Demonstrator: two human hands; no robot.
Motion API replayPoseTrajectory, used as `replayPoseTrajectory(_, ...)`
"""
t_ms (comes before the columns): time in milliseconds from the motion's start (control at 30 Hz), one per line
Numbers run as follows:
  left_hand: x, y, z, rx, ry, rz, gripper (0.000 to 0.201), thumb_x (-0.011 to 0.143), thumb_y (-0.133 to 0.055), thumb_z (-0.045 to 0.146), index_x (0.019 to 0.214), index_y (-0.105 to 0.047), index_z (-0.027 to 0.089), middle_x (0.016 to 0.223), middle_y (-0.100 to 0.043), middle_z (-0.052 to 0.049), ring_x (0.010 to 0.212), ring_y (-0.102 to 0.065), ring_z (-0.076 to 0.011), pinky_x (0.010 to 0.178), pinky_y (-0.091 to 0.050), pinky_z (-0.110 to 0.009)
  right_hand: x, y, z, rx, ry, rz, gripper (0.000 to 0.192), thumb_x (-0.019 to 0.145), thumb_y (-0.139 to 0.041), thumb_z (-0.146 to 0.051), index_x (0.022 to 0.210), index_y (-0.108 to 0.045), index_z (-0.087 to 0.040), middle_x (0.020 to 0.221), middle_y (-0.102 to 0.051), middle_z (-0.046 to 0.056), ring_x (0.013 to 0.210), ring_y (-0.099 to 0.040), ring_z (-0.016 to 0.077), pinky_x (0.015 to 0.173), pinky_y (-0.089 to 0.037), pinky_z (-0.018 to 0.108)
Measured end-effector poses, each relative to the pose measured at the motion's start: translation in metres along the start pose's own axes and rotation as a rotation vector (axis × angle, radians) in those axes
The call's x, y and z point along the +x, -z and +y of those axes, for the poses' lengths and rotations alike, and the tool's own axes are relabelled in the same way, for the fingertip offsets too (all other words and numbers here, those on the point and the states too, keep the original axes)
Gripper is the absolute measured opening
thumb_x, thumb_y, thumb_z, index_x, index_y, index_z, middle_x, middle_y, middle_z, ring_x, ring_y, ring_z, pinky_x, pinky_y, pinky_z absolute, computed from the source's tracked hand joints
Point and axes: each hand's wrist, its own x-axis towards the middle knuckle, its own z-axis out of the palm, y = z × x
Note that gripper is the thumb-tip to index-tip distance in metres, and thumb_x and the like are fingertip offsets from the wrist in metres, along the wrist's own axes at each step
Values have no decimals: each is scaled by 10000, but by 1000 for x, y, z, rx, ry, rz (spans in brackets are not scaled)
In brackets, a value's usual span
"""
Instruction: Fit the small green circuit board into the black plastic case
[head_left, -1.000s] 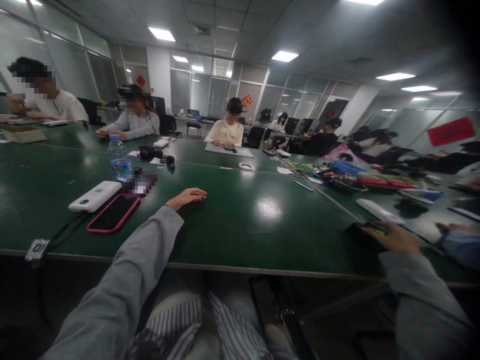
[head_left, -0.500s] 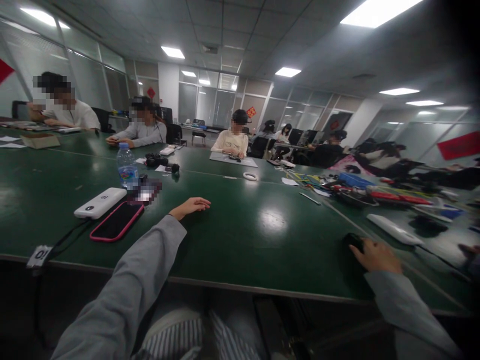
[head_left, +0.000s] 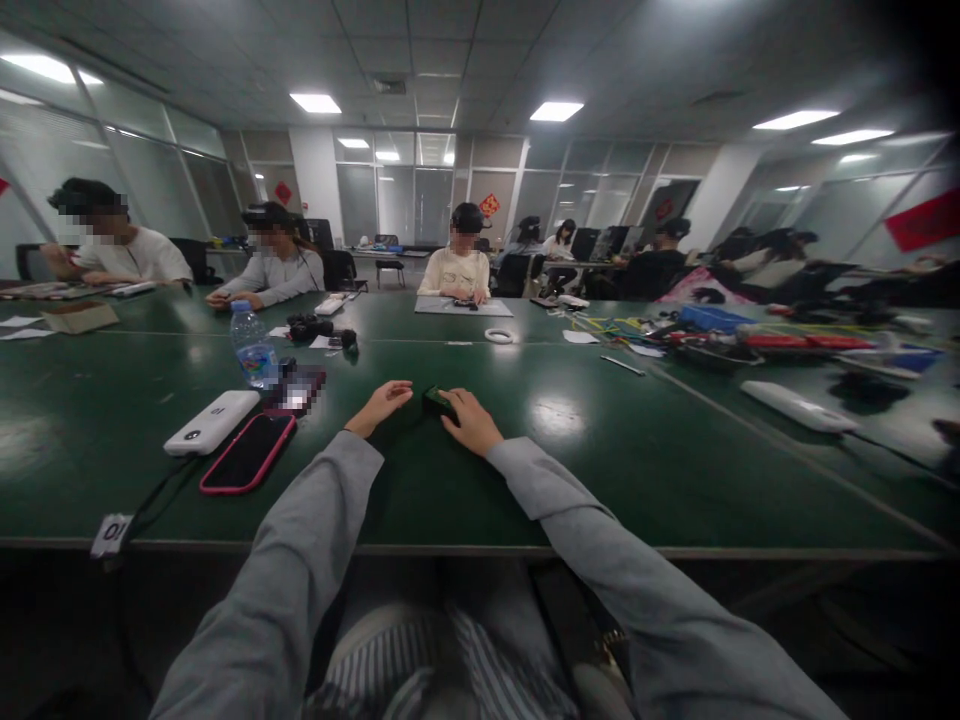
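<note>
My left hand rests on the green table with its fingers loosely apart and nothing in it. Just to its right, my right hand lies over a small dark object, with the fingers on top of it. Most of that object is hidden under the hand. Both arms wear grey sleeves.
A pink-edged phone, a white power bank with a cable and tag, and a water bottle lie at left. Cables and tools and a white bar lie at right. Several people sit across the table.
My right hand has swept from the far right of the table to the middle with the dark object, stopping beside my left hand. The left hand has stayed put.
</note>
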Motion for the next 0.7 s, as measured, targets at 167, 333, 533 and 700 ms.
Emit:
replayPoseTrajectory(167,3,-1,-1,38,-9,10,460,751,-660,408,1109,-607,124,1137,-633,-135,1040,-583,-218,914,-444,-364,18,-22,-29,64,3,52,596,826,-587,-297,1355,-359,-143,1212,-469,141,1152,-450,268,986,-430,454)
replayPoseTrajectory(333,4,-1,-3,-40,11,-16,512,687,-722,411,1105,-599,142,1148,-637,-119,1072,-577,-221,958,-431,-386,16,-28,-15,112,-181,44,598,776,-668,-430,1247,-457,-129,1162,-495,151,1112,-484,283,948,-446,464)
replayPoseTrajectory(533,5,-2,-2,-62,28,-17,564,622,-773,399,1091,-603,135,1178,-623,-129,1119,-563,-229,1006,-400,-389,18,-28,-13,205,-169,46,516,749,-705,-386,1161,-495,-158,1099,-514,115,1065,-504,267,938,-444,439)
replayPoseTrajectory(700,8,-2,-4,-51,6,-35,577,619,-769,428,1091,-612,134,1120,-645,-115,1061,-593,-219,975,-418,-369,18,-21,-18,241,-118,45,506,740,-682,-260,1191,-465,-184,1121,-482,92,1051,-508,240,934,-445,401)
